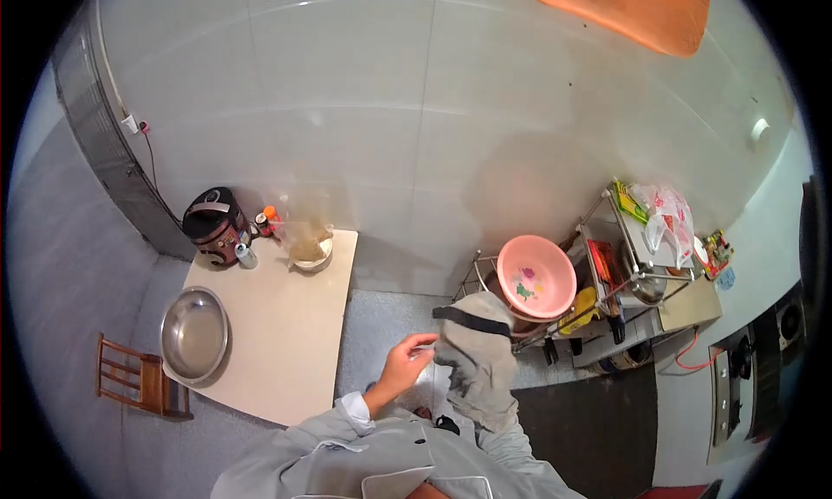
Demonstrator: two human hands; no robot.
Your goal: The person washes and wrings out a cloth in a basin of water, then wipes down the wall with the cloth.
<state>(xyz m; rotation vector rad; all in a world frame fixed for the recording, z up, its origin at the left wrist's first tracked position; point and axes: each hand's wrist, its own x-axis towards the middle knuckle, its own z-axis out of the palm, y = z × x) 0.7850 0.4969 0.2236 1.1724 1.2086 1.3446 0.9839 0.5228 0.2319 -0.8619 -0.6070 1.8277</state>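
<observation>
My left hand [405, 369] is raised in front of my body, its fingers apart and slightly curled, with nothing in it. Just to its right hangs a crumpled grey cloth garment [478, 360] with a black band near its top. The cloth covers the end of my right sleeve, so my right hand is hidden. Behind the cloth, a pink basin [537, 276] with a printed pattern rests on a metal rack.
At left, a table [286, 343] bears a steel bowl [193, 334], a rice cooker [216, 226], bottles and a bagged white bowl. A wooden chair [143, 382] stands beside it. To the right are a shelf with plastic bags [667, 222], a dark mat [598, 425] and a stove [732, 395].
</observation>
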